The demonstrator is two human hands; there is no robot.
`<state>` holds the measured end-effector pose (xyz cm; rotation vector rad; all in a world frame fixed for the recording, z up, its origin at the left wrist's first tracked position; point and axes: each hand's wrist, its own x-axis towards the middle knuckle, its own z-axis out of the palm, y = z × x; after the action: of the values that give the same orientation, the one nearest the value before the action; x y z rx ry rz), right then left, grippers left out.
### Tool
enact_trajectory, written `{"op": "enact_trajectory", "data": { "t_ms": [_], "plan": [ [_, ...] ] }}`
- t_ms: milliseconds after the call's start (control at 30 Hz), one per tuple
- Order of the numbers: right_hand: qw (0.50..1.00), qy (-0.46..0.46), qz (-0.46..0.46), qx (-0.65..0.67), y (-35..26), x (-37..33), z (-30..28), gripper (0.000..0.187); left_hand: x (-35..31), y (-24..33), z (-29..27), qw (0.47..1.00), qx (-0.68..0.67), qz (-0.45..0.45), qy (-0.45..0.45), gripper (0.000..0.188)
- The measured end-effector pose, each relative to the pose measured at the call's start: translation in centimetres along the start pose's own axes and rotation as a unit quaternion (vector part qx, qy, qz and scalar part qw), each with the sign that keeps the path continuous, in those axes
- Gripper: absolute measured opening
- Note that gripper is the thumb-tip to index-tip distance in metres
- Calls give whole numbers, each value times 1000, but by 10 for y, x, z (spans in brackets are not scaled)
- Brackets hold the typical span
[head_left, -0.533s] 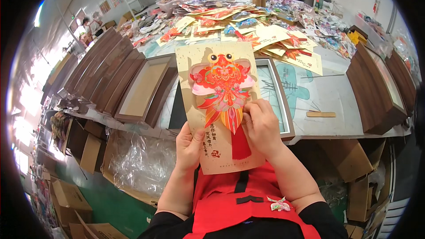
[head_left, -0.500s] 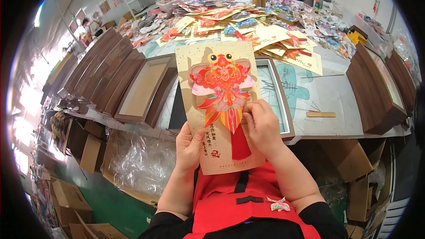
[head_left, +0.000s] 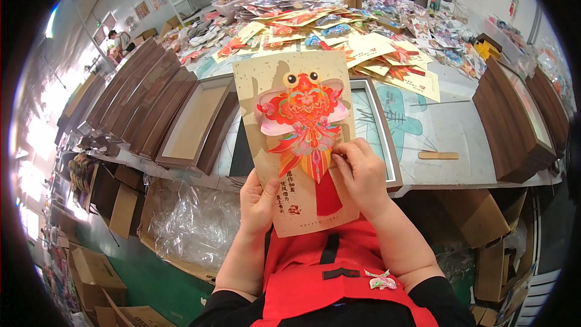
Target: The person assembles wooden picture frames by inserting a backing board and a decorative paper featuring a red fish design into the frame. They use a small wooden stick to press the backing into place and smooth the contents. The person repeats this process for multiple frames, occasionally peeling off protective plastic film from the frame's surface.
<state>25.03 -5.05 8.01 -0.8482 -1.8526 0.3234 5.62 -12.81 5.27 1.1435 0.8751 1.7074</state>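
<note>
A cream card (head_left: 254,91) carries a raised red goldfish decoration (head_left: 305,109) with bulging eyes, a colourful tail and a red tassel (head_left: 328,197). It is held up above the table's near edge, tilted slightly. My left hand (head_left: 260,197) grips the card's lower left edge, thumb on the front. My right hand (head_left: 361,169) is closed in a pinch at the right side of the tail, above the tassel; what lies between its fingertips is too small to make out. Behind the card, partly covered, a brown frame (head_left: 387,139) lies on the table.
Brown frames (head_left: 145,103) stand stacked at the left, more frames (head_left: 511,127) at the right. Similar cards (head_left: 387,54) pile up at the back. A flat wooden stick (head_left: 438,155) lies right of centre. Below the table edge sits a carton (head_left: 193,224) with clear plastic wrap.
The card's top has tilted a little to the left. My right hand has shifted slightly, its fingers still pinched by the tail. In the background, a person has moved.
</note>
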Motion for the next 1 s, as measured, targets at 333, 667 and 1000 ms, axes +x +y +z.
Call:
{"op": "enact_trajectory", "data": {
  "t_ms": [333, 667, 1000],
  "plan": [
    [998, -31, 30, 51, 6, -4, 2, 8, 0, -1, -2, 1000, 21, 13, -1, 32],
    [1000, -2, 3, 15, 5, -4, 1, 9, -2, 0, 0, 1000, 25, 4, 12, 32],
    [1000, -22, 5, -20, 4, -6, 5, 10, -7, -5, -7, 998, 53, 11, -12, 36]
  ]
}}
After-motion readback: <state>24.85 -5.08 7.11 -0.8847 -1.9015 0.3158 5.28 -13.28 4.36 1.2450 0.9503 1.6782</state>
